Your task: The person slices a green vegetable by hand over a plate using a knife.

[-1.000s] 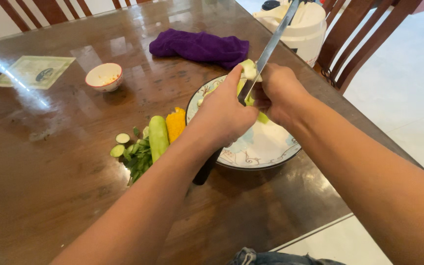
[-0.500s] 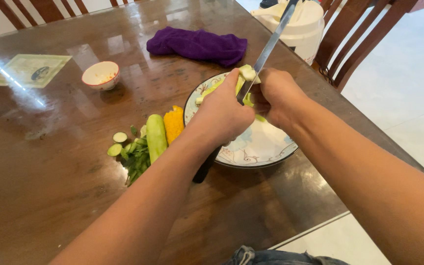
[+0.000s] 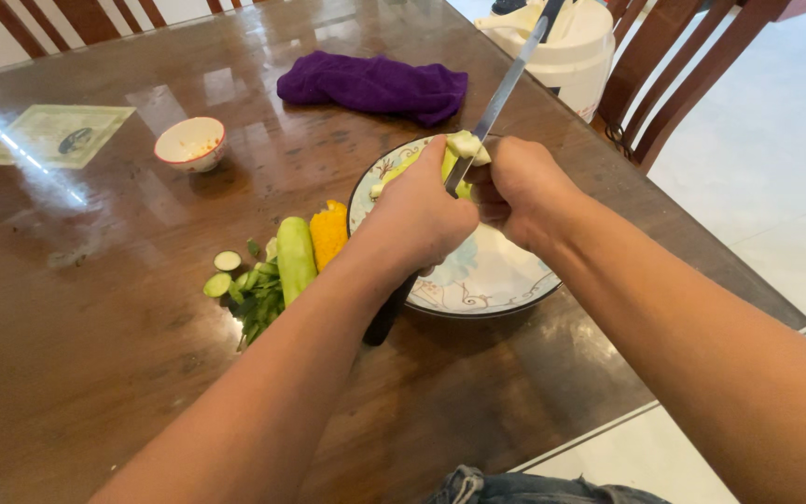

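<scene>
My left hand (image 3: 419, 217) is closed around a long knife (image 3: 499, 93). Its dark handle (image 3: 386, 320) sticks out below my wrist and its blade points up and away. My right hand (image 3: 521, 187) grips a pale green peeled vegetable (image 3: 465, 146), which the blade presses against. A yellow-green strip (image 3: 401, 172) shows by my left fingers. Both hands hover over a patterned white plate (image 3: 489, 280) on the brown wooden table (image 3: 95, 355).
Left of the plate lie a green cucumber (image 3: 295, 256), an orange piece (image 3: 329, 232), cucumber slices (image 3: 222, 273) and green trimmings (image 3: 256, 308). Farther back are a small white bowl (image 3: 190, 144), a purple cloth (image 3: 374, 86), a paper card (image 3: 54, 133) and a white container (image 3: 563, 47). Wooden chairs (image 3: 673, 75) stand to the right.
Both hands, with the knife and the vegetable, stay together over the plate. Only the view has shifted slightly.
</scene>
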